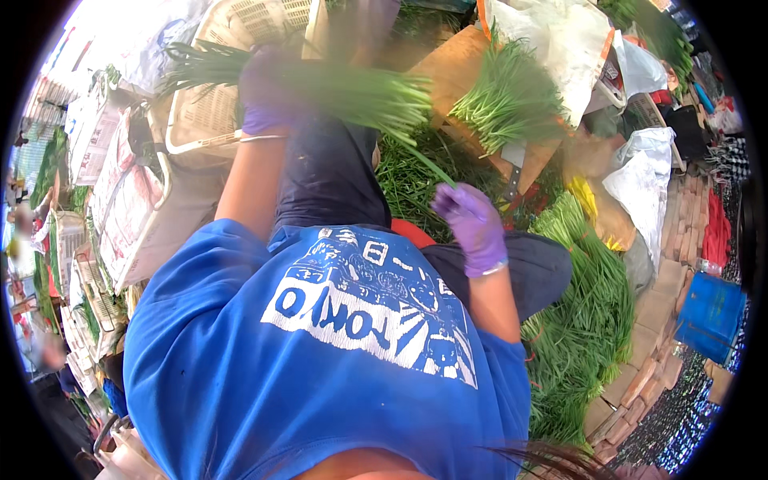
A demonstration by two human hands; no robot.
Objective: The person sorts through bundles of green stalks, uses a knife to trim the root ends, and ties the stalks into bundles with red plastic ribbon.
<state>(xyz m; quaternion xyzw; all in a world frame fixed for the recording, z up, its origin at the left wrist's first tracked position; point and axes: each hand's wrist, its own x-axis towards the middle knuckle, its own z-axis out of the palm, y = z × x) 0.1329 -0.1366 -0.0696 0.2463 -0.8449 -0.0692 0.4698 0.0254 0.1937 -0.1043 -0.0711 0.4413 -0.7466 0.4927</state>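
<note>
Green bunch across the left hand, one stalk slanting to the right

Purple gloves cover both hands. The left hand (268, 86) is wrapped around the long green bunch (344, 86), gripping it toward its leafy half. The bunch's long axis runs roughly left to right, dipping slightly to the right: dark leaf tips trail out past the left hand, while the pale stem ends point toward the person's right side.

A single green stalk (430, 164) seems to be the relation that matters most. It slants from just under those pale ends down to the right hand (472, 220), whose curled fingers appear to pinch its near end. Motion blur hides whether its far end is tucked into the bunch or merely touches it.

From the right hand, the bunch lies forward and to the left, apart from the fingers and joined to them only along the line of the stalk. The right hand is the nearer one to the pale ends; the left is nearer to the leaves.

Beyond the right hand, a second bunch (508, 92) lies on a brown board (452, 64), near a knife (513, 180).
</note>
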